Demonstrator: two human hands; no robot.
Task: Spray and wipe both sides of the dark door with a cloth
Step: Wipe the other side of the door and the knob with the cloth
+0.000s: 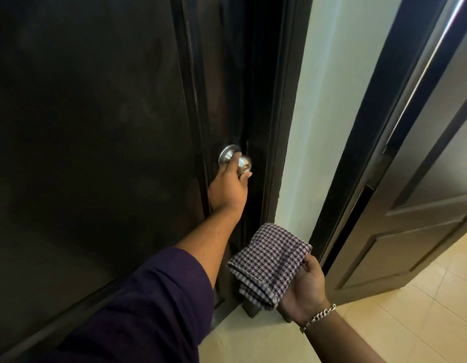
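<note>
Door [91, 127] looks dark, glossy, perhaps smudged; left hand [228, 189] grips knob [243, 162].

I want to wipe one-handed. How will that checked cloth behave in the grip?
Likely floppy: the checked cloth droops in folds over the right hand. Probably light, held loosely. Its woven texture suggests little slipping.

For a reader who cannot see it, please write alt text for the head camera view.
A left hand grips the silver knob of a closed dark door, while the right hand holds a folded checked cloth. Another dark door stands open at right, over pale floor tiles.
</note>
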